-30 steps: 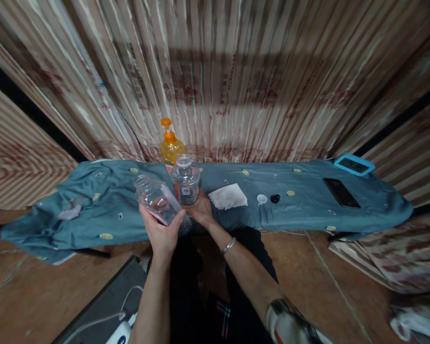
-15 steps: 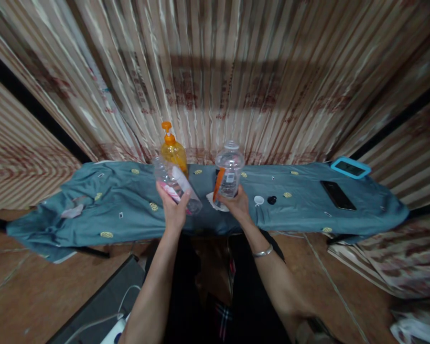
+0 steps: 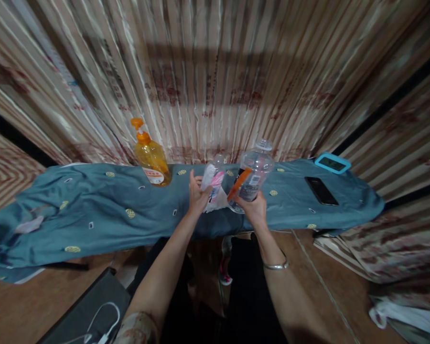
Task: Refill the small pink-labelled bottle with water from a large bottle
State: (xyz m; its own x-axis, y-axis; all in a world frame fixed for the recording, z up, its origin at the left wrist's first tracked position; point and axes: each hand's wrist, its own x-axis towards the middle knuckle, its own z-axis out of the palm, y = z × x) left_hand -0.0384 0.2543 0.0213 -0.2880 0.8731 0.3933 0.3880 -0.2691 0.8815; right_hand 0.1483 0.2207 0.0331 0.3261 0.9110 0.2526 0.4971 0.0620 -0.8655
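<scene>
Left hand [image 3: 198,197] grasps small clear bottle [image 3: 212,177]; right hand [image 3: 253,210] grasps larger bottle [image 3: 252,176] beside it. Light, crushable plastic; grip mid-body.

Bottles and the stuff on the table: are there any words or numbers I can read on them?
None can be read.
Left hand, pink-label bottle: label blurred.
Right hand, orange-label bottle: print too small.
Orange pump bottle: label blurred.
Curtain: red marks, unreadable.

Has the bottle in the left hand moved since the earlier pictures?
Yes. The bottle in the left hand went rightward, away from the orange pump bottle, and now stands more upright by the right-hand bottle.
</scene>
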